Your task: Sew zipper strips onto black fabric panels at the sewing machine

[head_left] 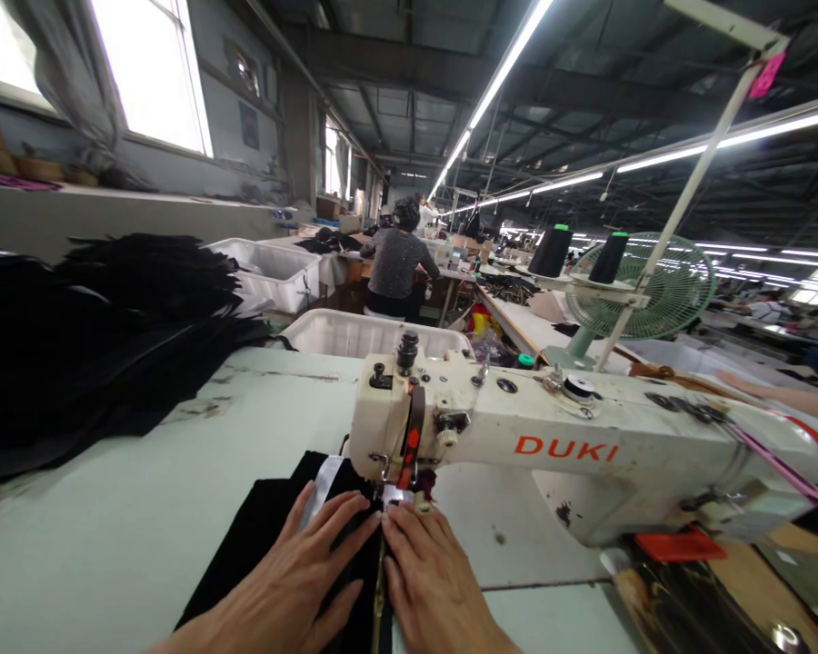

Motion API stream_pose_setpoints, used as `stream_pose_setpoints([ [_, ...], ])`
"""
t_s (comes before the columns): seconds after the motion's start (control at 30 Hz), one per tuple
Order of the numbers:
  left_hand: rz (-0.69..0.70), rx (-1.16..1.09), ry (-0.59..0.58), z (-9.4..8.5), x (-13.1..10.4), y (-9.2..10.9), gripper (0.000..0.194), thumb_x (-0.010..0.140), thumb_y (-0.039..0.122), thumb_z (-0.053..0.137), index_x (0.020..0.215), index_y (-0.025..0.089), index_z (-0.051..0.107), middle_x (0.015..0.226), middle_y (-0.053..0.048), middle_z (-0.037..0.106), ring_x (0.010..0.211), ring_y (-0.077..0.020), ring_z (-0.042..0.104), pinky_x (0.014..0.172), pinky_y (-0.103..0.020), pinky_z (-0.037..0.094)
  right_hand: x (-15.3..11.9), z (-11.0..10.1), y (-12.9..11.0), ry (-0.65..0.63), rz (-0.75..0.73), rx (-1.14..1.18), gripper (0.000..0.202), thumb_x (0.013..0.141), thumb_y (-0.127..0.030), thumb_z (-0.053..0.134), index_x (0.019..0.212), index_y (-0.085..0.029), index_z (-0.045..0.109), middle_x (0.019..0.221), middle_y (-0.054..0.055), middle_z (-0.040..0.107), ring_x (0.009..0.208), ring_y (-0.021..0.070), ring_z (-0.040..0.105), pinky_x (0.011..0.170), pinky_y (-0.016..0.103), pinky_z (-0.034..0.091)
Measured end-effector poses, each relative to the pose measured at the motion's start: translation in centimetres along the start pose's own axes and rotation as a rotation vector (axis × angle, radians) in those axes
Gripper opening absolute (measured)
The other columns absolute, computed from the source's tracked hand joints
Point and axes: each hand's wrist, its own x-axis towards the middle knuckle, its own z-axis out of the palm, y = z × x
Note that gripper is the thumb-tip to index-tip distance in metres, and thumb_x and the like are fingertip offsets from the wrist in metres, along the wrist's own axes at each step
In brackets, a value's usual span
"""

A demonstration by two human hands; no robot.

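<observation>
Black fabric [245, 536] lies on the pale green table, its upper part under the head of a white sewing machine [483, 409]. A white strip [325, 481] rests on the fabric, left of the needle area. My left hand [314, 563] is flat on the fabric with its fingers spread. Beside it, my right hand [429, 563] presses down with extended fingers close to the presser foot. A narrow olive-gold zipper or edge [380, 590] runs between my hands. The needle itself is hidden.
A large black fabric pile [95, 336] covers the table's left side. Behind the machine stands a white bin [382, 336]. Two black thread cones [551, 252] and a green fan [647, 286] are at the right. A person [396, 263] sits further ahead, facing away.
</observation>
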Motion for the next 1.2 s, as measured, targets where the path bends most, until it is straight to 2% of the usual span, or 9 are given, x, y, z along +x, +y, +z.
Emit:
stream_pose_setpoints([
  [0.2, -0.001, 0.014, -0.043, 0.2, 0.0, -0.2, 0.056, 0.097, 0.024, 0.053, 0.151, 0.023, 0.039, 0.148, -0.005, 0.052, 0.136, -0.0241, 0.048, 0.116, -0.054, 0.027, 0.0, -0.6, 0.5, -0.140, -0.018, -0.015, 0.036, 0.099, -0.024, 0.050, 0.132, -0.014, 0.059, 0.134, 0.007, 0.063, 0.119, 0.0279, 0.062, 0.097, 0.045, 0.058],
  [0.33, 0.017, -0.020, -0.063, 0.1, -0.3, -0.2, 0.059, 0.098, 0.026, 0.053, 0.154, 0.021, 0.034, 0.150, -0.008, 0.048, 0.137, -0.0242, 0.047, 0.117, -0.052, 0.026, 0.0, -0.8, 0.7, -0.138, -0.021, 0.012, 0.036, 0.098, -0.023, 0.048, 0.131, -0.014, 0.060, 0.134, 0.006, 0.062, 0.119, 0.0287, 0.062, 0.094, 0.046, 0.060],
  [0.53, 0.017, -0.095, -0.061, -0.6, 0.1, 0.1, 0.063, 0.095, 0.023, 0.057, 0.154, 0.019, 0.033, 0.152, -0.011, 0.044, 0.139, -0.0271, 0.043, 0.115, -0.055, 0.026, -0.3, -0.5, 0.8, -0.131, -0.019, 0.042, 0.037, 0.094, -0.019, 0.052, 0.131, -0.016, 0.059, 0.135, 0.006, 0.062, 0.121, 0.0272, 0.061, 0.097, 0.043, 0.058],
  [0.77, -0.004, -0.113, -0.145, 0.1, 0.6, -0.6, 0.057, 0.098, 0.026, 0.055, 0.152, 0.022, 0.037, 0.155, -0.011, 0.041, 0.143, -0.0291, 0.036, 0.113, -0.064, 0.026, 0.5, -1.0, 1.0, -0.257, 0.048, 0.139, 0.045, 0.089, -0.006, 0.048, 0.133, -0.016, 0.055, 0.138, 0.008, 0.059, 0.127, 0.0256, 0.056, 0.107, 0.050, 0.050],
  [0.9, -0.054, -0.088, -0.156, -0.9, -1.3, 1.6, 0.053, 0.104, 0.033, 0.047, 0.154, 0.022, 0.032, 0.157, -0.011, 0.035, 0.145, -0.0307, 0.031, 0.115, -0.065, 0.023, 0.0, -3.3, -0.7, -0.275, 0.134, 0.158, 0.052, 0.084, -0.001, 0.044, 0.132, -0.016, 0.056, 0.139, 0.011, 0.057, 0.128, 0.0276, 0.052, 0.110, 0.052, 0.045],
  [1.0, 0.039, -0.071, -0.099, -2.2, -4.1, 4.8, 0.073, 0.099, 0.044, 0.052, 0.158, 0.014, 0.020, 0.158, -0.014, 0.032, 0.146, -0.0309, 0.031, 0.118, -0.057, 0.022, -2.5, -5.6, -3.2, -0.206, 0.167, 0.196, 0.062, 0.078, 0.002, 0.039, 0.137, -0.014, 0.049, 0.138, 0.013, 0.056, 0.129, 0.0234, 0.051, 0.109, 0.045, 0.047],
  [1.1, 0.088, -0.053, -0.038, -2.9, -6.4, 6.9, 0.076, 0.091, 0.029, 0.056, 0.157, 0.010, 0.023, 0.155, -0.014, 0.038, 0.143, -0.0290, 0.037, 0.119, -0.054, 0.011, -5.5, -6.9, -5.7, -0.125, 0.018, 0.202, 0.071, 0.068, 0.000, 0.039, 0.137, -0.011, 0.045, 0.135, 0.013, 0.059, 0.130, 0.0210, 0.050, 0.109, 0.040, 0.046],
  [1.13, 0.074, -0.071, -0.032, -3.0, -6.9, 7.0, 0.072, 0.090, 0.020, 0.054, 0.156, 0.012, 0.027, 0.153, -0.012, 0.042, 0.141, -0.0263, 0.041, 0.120, -0.052, 0.012, -6.2, -7.0, -6.3, -0.111, -0.034, 0.184, 0.073, 0.065, -0.001, 0.040, 0.137, -0.008, 0.045, 0.135, 0.015, 0.058, 0.131, 0.0222, 0.049, 0.109, 0.040, 0.045],
  [1.2, -0.013, -0.179, -0.009, -3.4, -7.3, 6.5, 0.062, 0.091, 0.014, 0.049, 0.152, 0.021, 0.038, 0.147, -0.004, 0.051, 0.136, -0.0221, 0.049, 0.118, -0.045, 0.027, -6.9, -6.8, -7.4, -0.122, -0.072, 0.150, 0.074, 0.066, -0.006, 0.044, 0.140, -0.005, 0.043, 0.137, 0.018, 0.057, 0.130, 0.0268, 0.049, 0.107, 0.044, 0.046],
])
